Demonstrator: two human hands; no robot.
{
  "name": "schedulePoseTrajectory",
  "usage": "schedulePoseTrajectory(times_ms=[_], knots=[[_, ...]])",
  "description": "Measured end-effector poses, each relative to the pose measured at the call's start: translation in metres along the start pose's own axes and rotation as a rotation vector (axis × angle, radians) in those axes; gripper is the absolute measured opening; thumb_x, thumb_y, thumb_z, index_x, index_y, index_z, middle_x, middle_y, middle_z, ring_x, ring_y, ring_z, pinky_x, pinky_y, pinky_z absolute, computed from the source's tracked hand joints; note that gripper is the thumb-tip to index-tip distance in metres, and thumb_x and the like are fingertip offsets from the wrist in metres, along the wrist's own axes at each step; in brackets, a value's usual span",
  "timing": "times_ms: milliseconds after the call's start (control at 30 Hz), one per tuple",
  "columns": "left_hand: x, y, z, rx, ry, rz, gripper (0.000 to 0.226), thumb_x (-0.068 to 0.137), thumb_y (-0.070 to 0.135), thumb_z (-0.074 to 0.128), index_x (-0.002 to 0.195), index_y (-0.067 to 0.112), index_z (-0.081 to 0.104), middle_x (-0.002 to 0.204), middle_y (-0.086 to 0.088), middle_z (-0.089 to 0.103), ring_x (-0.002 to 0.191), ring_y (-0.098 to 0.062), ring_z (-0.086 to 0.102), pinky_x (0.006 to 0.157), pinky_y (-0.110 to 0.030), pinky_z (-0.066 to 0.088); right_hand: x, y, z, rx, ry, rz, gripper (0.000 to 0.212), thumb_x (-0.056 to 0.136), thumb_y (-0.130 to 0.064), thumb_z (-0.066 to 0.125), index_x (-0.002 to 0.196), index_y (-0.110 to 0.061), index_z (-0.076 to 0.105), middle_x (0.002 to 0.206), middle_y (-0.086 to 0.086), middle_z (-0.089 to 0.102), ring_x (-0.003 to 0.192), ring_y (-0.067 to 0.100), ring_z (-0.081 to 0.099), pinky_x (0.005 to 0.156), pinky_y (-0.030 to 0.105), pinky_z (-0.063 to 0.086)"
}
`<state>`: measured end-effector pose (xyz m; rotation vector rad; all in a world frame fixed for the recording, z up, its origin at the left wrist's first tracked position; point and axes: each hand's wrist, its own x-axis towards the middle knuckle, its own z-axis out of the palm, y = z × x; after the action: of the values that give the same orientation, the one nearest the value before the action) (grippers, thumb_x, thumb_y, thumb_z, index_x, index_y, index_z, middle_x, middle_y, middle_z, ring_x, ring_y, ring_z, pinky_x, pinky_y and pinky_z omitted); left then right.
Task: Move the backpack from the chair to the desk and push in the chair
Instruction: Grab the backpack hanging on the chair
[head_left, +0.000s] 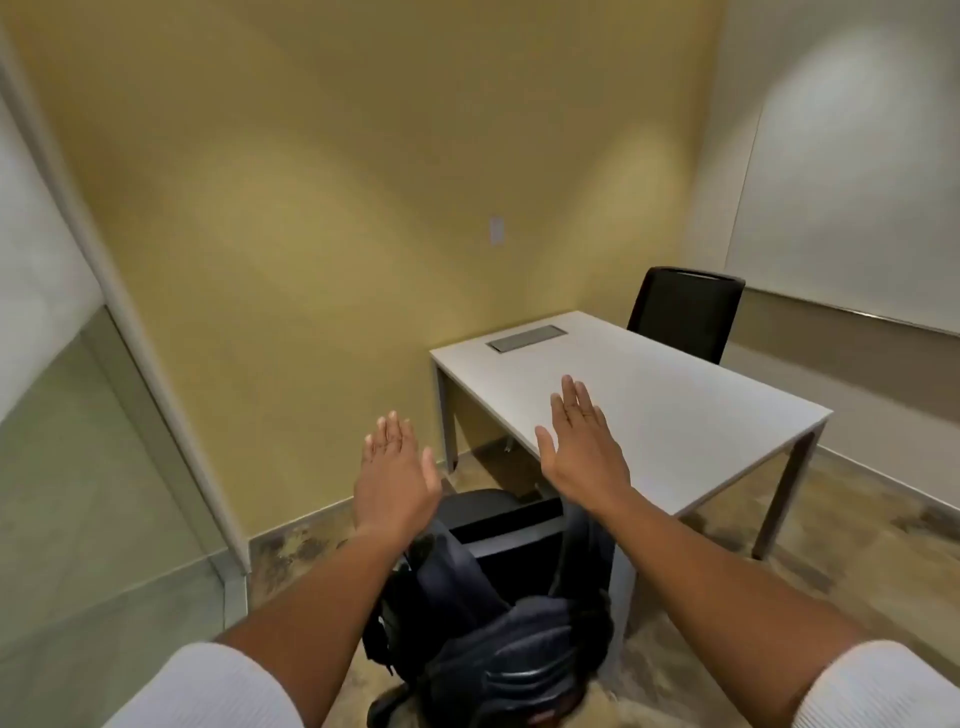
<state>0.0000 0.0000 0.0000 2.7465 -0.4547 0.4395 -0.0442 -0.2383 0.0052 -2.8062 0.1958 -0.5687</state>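
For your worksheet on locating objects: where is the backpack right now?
In the head view it sits bottom centre: the backpack rests on the near chair, beside the desk.

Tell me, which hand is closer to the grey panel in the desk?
Right. The right hand hovers over the desk top, below the grey panel; the left hand hangs off the desk's side.

A small office study room: 1 plain white table (649, 405) with a built-in power-socket hatch (525, 338), a black office chair (683, 312), a wall whiteboard (852, 171), and bare yellow walls (337, 156).
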Motion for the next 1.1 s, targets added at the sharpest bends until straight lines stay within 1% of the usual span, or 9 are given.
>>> schedulePoseTrajectory(times_ms=[133, 267, 400, 567, 633, 700, 833, 1000, 1100], knots=[[-0.018, -0.001, 0.023, 0.004, -0.092, -0.081, 0.062, 0.100, 0.040, 0.025, 0.152, 0.006, 0.019, 0.161, -0.013, 0.012, 0.148, -0.025, 0.012, 0.120, -0.039, 0.013, -0.018, 0.012, 0.014, -0.057, -0.138, 0.117, 0.063, 0.102, -0.044, 0.025, 0.154, -0.009, 0.013, 0.164, 0.011, -0.005, 0.149, 0.025, -0.006, 0.121, 0.042, 0.007], [-0.027, -0.003, 0.036, 0.063, -0.180, -0.176, 0.060, 0.098, 0.044, 0.031, 0.146, 0.008, 0.033, 0.157, -0.012, 0.027, 0.136, -0.028, 0.039, 0.103, -0.041, 0.040, -0.032, 0.018, 0.024, -0.090, -0.213, 0.194, 0.056, 0.101, -0.043, 0.032, 0.142, -0.005, 0.035, 0.153, 0.018, 0.030, 0.134, 0.034, 0.037, 0.107, 0.048, 0.037], [-0.030, -0.003, 0.043, 0.109, -0.224, -0.250, 0.044, 0.092, 0.051, 0.037, 0.106, 0.013, 0.056, 0.103, -0.006, 0.065, 0.091, -0.026, 0.061, 0.066, -0.035, 0.045, -0.039, 0.024, 0.030, -0.102, -0.258, 0.239, 0.047, 0.098, -0.042, 0.040, 0.128, -0.007, 0.052, 0.125, 0.011, 0.054, 0.111, 0.030, 0.055, 0.089, 0.041, 0.048], [-0.031, -0.004, 0.045, 0.155, -0.272, -0.300, 0.047, 0.084, 0.061, 0.048, 0.061, 0.020, 0.051, 0.061, 0.003, 0.055, 0.059, -0.020, 0.057, 0.049, -0.025, 0.036, -0.041, 0.032, 0.035, -0.087, -0.308, 0.323, 0.046, 0.093, -0.040, 0.052, 0.126, -0.007, 0.054, 0.124, 0.014, 0.055, 0.113, 0.031, 0.053, 0.088, 0.042, 0.049], [-0.030, -0.004, 0.048, 0.159, -0.285, -0.313, 0.047, 0.080, 0.065, 0.051, 0.070, 0.019, 0.059, 0.070, 0.003, 0.059, 0.062, -0.020, 0.058, 0.048, -0.025, 0.034, -0.041, 0.036, 0.039, -0.071, -0.316, 0.357, 0.051, 0.092, -0.042, 0.054, 0.129, -0.007, 0.051, 0.130, 0.015, 0.049, 0.118, 0.032, 0.049, 0.091, 0.042, 0.049], [-0.028, -0.005, 0.054, 0.140, -0.306, -0.367, 0.060, 0.077, 0.071, 0.052, 0.096, 0.016, 0.064, 0.101, -0.002, 0.060, 0.074, -0.021, 0.060, 0.052, -0.027, 0.037, -0.040, 0.039, 0.043, -0.028, -0.309, 0.412, 0.062, 0.089, -0.047, 0.059, 0.135, -0.006, 0.046, 0.136, 0.016, 0.043, 0.123, 0.032, 0.045, 0.094, 0.042, 0.048], [-0.025, -0.009, 0.064, 0.021, -0.430, -0.582, 0.107, 0.065, 0.085, 0.055, 0.134, 0.004, 0.043, 0.135, -0.015, 0.046, 0.108, -0.029, 0.059, 0.067, -0.033, 0.041, -0.035, 0.044, 0.052, 0.073, -0.313, 0.557, 0.091, 0.076, -0.058, 0.072, 0.141, -0.006, 0.035, 0.140, 0.020, 0.039, 0.124, 0.035, 0.046, 0.095, 0.040, 0.047], [-0.018, -0.016, 0.070, -0.200, -0.458, -0.773, 0.121, 0.053, 0.079, 0.070, 0.134, -0.004, 0.036, 0.130, -0.017, 0.052, 0.106, -0.034, 0.060, 0.077, -0.038, 0.052, -0.028, 0.051, 0.060, 0.165, -0.305, 0.703, 0.103, 0.061, -0.057, 0.081, 0.138, -0.006, 0.036, 0.134, 0.018, 0.043, 0.119, 0.034, 0.049, 0.094, 0.042, 0.050], [-0.014, -0.019, 0.069, -0.209, -0.531, -0.750, 0.107, 0.052, 0.079, 0.065, 0.126, 0.002, 0.055, 0.128, -0.013, 0.056, 0.095, -0.031, 0.064, 0.074, -0.035, 0.055, -0.022, 0.054, 0.063, 0.212, -0.333, 0.756, 0.102, 0.058, -0.059, 0.081, 0.136, -0.006, 0.042, 0.133, 0.017, 0.047, 0.117, 0.032, 0.052, 0.092, 0.042, 0.052]])
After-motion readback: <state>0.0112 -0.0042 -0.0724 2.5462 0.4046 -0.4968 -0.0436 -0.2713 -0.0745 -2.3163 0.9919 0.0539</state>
